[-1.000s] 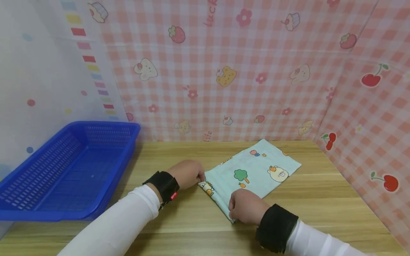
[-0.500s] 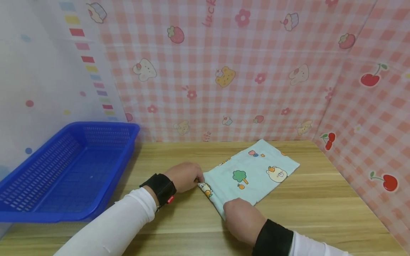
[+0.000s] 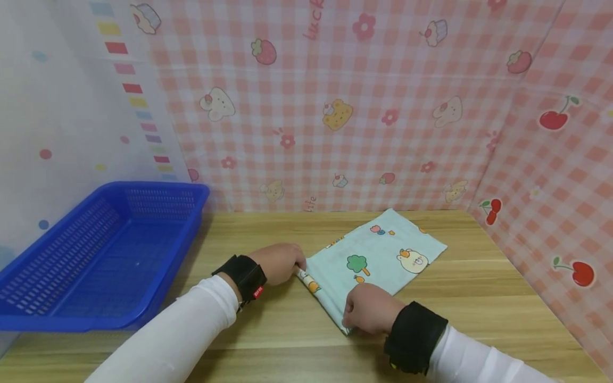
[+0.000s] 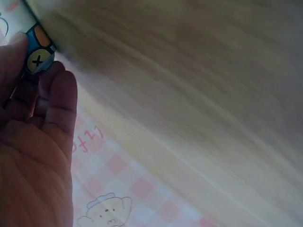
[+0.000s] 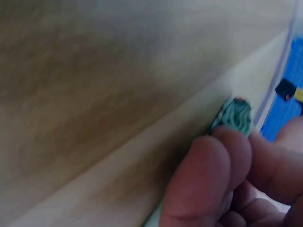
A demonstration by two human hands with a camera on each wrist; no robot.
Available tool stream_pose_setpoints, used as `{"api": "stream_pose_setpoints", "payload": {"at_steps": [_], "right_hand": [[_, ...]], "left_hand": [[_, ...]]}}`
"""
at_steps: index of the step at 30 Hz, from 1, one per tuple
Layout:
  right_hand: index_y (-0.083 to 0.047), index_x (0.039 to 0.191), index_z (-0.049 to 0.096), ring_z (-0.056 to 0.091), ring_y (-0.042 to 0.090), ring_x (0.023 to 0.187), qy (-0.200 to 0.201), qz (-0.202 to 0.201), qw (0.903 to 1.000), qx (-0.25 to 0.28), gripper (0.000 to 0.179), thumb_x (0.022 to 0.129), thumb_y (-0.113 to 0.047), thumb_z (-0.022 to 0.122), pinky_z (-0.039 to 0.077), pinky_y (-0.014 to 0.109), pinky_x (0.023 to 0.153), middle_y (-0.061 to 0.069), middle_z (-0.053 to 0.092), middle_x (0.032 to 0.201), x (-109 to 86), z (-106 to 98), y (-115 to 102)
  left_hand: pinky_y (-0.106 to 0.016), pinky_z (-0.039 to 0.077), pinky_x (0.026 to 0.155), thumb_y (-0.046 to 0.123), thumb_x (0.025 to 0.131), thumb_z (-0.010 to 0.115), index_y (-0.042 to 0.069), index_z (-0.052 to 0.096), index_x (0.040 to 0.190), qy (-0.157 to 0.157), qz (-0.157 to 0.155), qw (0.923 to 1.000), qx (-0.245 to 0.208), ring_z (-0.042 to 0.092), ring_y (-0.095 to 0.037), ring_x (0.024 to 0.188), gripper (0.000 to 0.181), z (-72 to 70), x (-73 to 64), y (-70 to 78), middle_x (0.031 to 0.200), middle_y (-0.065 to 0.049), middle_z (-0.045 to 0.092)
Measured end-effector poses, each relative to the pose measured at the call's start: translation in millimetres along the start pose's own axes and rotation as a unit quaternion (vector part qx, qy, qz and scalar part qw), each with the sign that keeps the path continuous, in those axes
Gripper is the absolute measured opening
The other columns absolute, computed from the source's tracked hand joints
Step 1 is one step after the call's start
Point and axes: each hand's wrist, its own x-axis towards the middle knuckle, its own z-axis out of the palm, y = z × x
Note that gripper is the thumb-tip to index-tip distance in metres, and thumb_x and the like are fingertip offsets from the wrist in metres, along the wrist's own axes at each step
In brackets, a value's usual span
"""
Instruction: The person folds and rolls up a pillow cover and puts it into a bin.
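Observation:
A pale blue cloth (image 3: 383,255) printed with a bear, a tree and oranges lies on the table at a slant, its near-left edge rolled into a narrow band. My left hand (image 3: 282,263) pinches the far end of that band; the left wrist view has the rolled end (image 4: 40,56) between thumb and fingers. At the near end, my right hand (image 3: 373,308) pinches the roll between thumb and fingertips. Coiled layers of the roll (image 5: 236,116) stick out past the fingers in the right wrist view.
On the left stands a blue plastic basket (image 3: 119,266) with perforated sides. The wooden table (image 3: 268,351) meets a pink checked backdrop (image 3: 287,106) behind, and a similar cherry-printed one (image 3: 565,175) on the right.
My right hand first slid in over the near end of the roll, then shifted back out to its tip. My left hand stays at the far end. The cloth has shifted slightly left.

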Motion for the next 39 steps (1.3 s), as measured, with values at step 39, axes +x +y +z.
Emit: {"api": "stream_pose_setpoints", "payload": {"at_steps": [39], "right_hand": [[-0.005,0.09,0.069,0.055,0.018,0.074,0.052,-0.034,0.9976,-0.03,0.004,0.092,-0.003,0.072,0.05,0.035,0.071,0.002,0.062,0.078,-5.7,15.2,-6.6]], "left_hand": [[-0.036,0.054,0.098,0.008,0.104,0.064,0.016,0.077,0.102,0.034,0.036,0.9984,-0.027,0.065,-0.014,0.104,0.016,0.3,-1.1,-9.1,0.109,0.003,0.07]]}}
